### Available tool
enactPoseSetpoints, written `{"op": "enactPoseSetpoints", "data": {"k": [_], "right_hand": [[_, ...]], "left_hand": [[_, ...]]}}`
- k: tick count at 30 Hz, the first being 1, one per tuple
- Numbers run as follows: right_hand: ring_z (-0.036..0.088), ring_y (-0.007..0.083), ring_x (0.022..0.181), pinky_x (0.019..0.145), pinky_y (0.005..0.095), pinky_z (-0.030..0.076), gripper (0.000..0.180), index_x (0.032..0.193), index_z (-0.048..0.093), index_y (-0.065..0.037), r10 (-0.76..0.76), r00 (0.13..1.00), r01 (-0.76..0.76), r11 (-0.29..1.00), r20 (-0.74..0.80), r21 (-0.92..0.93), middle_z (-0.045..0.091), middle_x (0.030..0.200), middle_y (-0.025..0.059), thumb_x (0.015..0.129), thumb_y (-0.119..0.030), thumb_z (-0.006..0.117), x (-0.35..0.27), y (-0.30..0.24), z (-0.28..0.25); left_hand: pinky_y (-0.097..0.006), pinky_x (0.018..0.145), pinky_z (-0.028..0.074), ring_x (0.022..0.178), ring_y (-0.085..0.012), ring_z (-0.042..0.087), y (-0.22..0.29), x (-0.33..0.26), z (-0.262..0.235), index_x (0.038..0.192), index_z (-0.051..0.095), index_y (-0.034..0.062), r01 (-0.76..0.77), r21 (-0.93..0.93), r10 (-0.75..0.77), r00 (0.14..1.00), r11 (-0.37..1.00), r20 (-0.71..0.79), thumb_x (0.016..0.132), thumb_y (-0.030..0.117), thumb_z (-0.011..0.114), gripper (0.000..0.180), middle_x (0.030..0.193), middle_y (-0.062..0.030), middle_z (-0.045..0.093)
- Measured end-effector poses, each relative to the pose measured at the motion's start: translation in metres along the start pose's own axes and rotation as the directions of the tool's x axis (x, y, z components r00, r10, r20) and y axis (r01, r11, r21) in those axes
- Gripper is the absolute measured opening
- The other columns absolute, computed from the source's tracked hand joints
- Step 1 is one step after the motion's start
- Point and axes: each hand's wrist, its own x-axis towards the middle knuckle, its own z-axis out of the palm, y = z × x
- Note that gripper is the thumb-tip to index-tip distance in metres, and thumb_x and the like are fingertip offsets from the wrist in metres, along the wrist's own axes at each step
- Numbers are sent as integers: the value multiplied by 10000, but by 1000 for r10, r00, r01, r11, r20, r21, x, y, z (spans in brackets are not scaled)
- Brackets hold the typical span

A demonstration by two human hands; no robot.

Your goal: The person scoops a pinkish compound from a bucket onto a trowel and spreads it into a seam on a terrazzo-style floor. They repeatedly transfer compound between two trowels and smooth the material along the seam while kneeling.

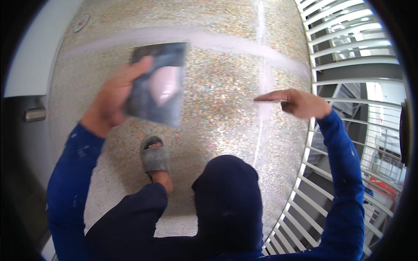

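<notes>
My left hand (114, 96) grips a dark, flat rectangular plate (148, 114) by its left side, thumb on top. A smooth, pale pink lump of paste (164, 85) sits on that plate; both are blurred by motion. Out to the right, my right hand (304, 103) hovers above the floor near the railing, its fingers pressed together and pointing left. Along their underside runs a thin light edge, seemingly a thin flat blade (271, 101) seen edge-on; most of it is hidden.
Pale pink bands (209, 40) cross the speckled floor (217, 122). A white slatted railing (300, 191) curves along the right side. At left are a pale wall and a metal cylinder (35, 115). My sandalled foot (154, 157) stands below the plate. A small round disc (81, 23) lies far left.
</notes>
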Motion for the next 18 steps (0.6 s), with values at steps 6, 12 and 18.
{"op": "enactPoseSetpoints", "data": {"k": [6,12,18], "right_hand": [[578,210,1095,989,308,438,677,1490,452,-103,422,906,-388,851,-21,354,630,1222,143,823,-3,508,10,165,-31],[608,302,1185,1033,359,438,750,1449,508,-257,430,860,-503,802,-274,-322,604,1360,144,796,92,390,82,238,-65],[585,380,1203,1054,390,426,848,1485,455,-287,459,822,-563,745,-337,-357,581,1334,253,752,129,366,120,264,-73]], "left_hand": [[-345,928,552,1059,-206,676,-16,-91,-68,1299,568,18,-113,-159,64,955,981,-289,1039,302,518,388,1220,-106,669],[-353,993,496,1127,-214,637,-43,-149,-112,1321,567,34,-220,-152,114,853,964,-509,1047,325,490,407,1274,-94,645],[-359,1035,468,1182,-221,611,-52,-175,-147,1350,553,47,-239,-134,146,859,962,-491,1048,331,476,421,1317,-91,622]]}}
